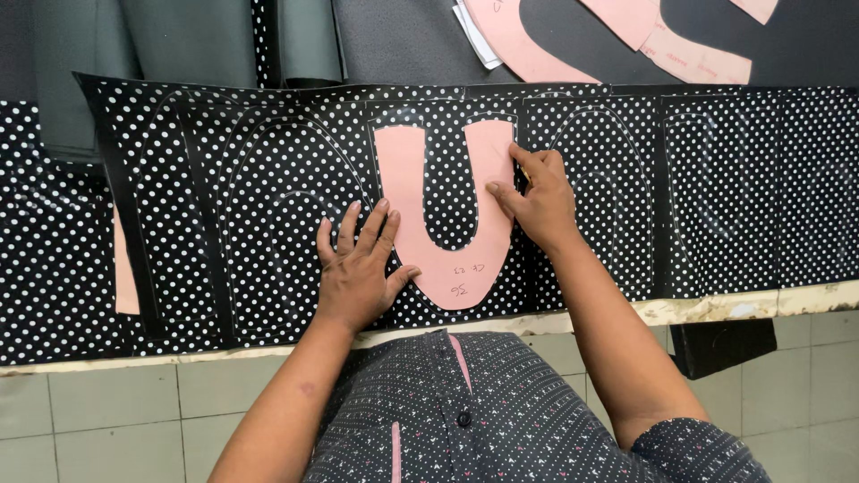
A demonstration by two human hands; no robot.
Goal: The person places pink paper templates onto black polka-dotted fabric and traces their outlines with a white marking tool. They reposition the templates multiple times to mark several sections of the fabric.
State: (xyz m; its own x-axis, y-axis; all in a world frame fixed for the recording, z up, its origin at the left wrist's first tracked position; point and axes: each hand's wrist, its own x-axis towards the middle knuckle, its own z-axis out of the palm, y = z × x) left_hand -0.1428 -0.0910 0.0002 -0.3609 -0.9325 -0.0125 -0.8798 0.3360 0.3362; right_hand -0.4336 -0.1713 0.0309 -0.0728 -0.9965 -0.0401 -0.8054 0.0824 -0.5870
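The right hand (537, 201) covers whatever it pinches, so a marking tool between thumb and fingers cannot be made out; the handwriting on the pink U-shaped template (447, 215) is too small to read; more pink templates (626, 40) at the top run off the frame, and a sliver of another pink piece (125, 268) pokes from under a dark strip at the left; faint outlines already traced on the polka-dot sheet (734, 179) are hard to follow. The sheet runs off both sides of the view; its near edge lies along the worn table edge (716, 309), with tiled floor (107, 411) below; open dotted surface lies left of the left hand and right of the right hand. The left hand (358, 264) lies flat, fingers spread, thumb tip touching the template's lower left edge, palm on the sheet; the right hand is bunched at the top of the template's right arm, fingertips pressed together against its outer edge. The template sits mid-sheet, between both hands.
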